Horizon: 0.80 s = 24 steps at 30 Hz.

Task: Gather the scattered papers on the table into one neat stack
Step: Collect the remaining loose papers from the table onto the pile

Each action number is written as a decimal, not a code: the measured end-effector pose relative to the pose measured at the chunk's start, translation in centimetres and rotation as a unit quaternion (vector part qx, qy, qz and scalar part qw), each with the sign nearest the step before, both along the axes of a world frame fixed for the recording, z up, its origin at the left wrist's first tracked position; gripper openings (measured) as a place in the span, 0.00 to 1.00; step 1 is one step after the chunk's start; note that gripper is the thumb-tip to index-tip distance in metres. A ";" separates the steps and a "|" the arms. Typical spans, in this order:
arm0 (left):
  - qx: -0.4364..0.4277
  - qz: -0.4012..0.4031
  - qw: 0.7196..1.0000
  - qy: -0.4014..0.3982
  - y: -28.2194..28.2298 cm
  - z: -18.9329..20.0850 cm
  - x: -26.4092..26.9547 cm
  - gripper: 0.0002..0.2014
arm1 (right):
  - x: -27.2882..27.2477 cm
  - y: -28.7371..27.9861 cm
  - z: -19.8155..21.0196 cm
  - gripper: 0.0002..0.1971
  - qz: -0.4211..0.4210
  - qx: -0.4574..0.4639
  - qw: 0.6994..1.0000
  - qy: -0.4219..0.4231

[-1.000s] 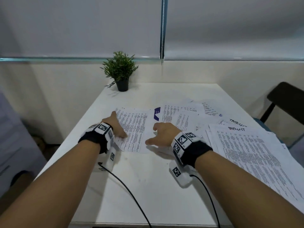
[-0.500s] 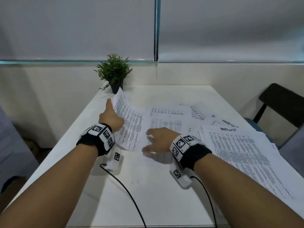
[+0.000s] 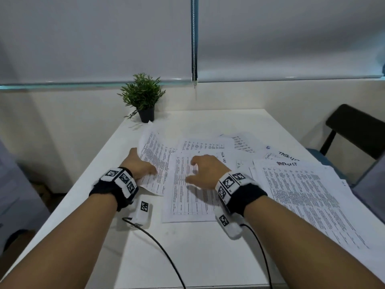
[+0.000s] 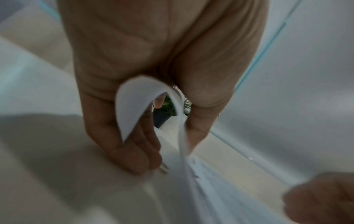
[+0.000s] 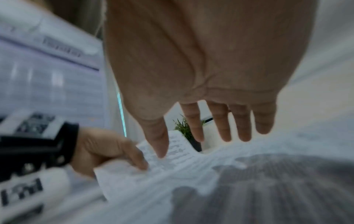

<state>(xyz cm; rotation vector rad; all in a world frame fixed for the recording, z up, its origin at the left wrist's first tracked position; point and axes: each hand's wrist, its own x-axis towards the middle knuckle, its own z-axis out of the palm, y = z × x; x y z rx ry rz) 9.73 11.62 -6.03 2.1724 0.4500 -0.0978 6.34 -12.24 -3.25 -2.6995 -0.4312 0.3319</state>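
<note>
Printed papers lie scattered over the white table point(image 3: 187, 251). My left hand point(image 3: 139, 168) grips one printed sheet point(image 3: 155, 161) by its left edge, thumb on top, so the sheet curls up off the table. In the left wrist view the sheet's edge point(image 4: 134, 106) bends between thumb and fingers. My right hand point(image 3: 205, 171) hovers with straight, spread fingers over a second printed sheet point(image 3: 187, 197) lying flat; in the right wrist view its fingers point(image 5: 220, 128) hold nothing. A larger pile of papers point(image 3: 308, 197) lies at the right.
A small potted plant point(image 3: 143, 97) stands at the table's far left corner. More sheets, some with handwritten headings point(image 3: 288, 157), spread toward the far right. A black chair point(image 3: 358, 130) stands beyond the right edge. Cables point(image 3: 158, 247) trail from my wrists across the near table.
My left hand took hold of the left sheet and lifted its edge. The flat sheet under my right hand has slid nearer to me, and the right hand now sits farther in over it.
</note>
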 end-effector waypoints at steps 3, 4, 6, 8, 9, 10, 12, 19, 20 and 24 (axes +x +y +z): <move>0.042 0.046 0.998 0.008 1.1 0.1 -0.4 0.48 | 0.0 0.0 -0.6 0.28 0.011 -0.128 0.991 0.050; 0.058 0.042 0.997 0.020 1.0 0.2 -0.3 0.49 | 0.0 0.3 -0.7 0.27 0.026 -0.129 0.990 0.057; 0.087 0.040 0.995 0.042 0.7 0.6 -0.2 0.46 | 0.0 1.2 -0.7 0.29 0.058 -0.112 0.990 0.058; 0.111 0.039 0.992 0.050 0.5 0.9 -0.4 0.42 | 0.0 2.1 -0.5 0.36 0.087 -0.083 0.991 0.058; 0.121 0.034 0.991 0.052 0.8 1.0 -0.4 0.40 | -0.1 2.5 -0.3 0.38 0.095 -0.061 0.992 0.058; 0.123 0.020 0.991 0.055 1.1 0.9 -0.4 0.38 | -0.1 2.7 -0.2 0.39 0.101 -0.036 0.993 0.057; 0.098 -0.014 0.993 0.066 2.0 0.4 -0.1 0.36 | -0.1 2.8 -0.1 0.35 0.101 0.017 0.993 0.058; -0.088 -0.092 0.988 0.092 3.3 -1.3 -0.7 0.35 | -0.6 3.3 -0.1 0.28 0.102 0.117 0.980 0.126; -0.106 -0.098 0.985 0.097 3.4 -1.3 -0.6 0.37 | -0.8 3.6 -0.1 0.28 0.104 0.133 0.976 0.134; -0.104 -0.035 0.992 0.061 3.8 -0.4 -1.5 0.26 | -0.3 3.1 0.1 0.23 0.035 0.136 0.990 0.016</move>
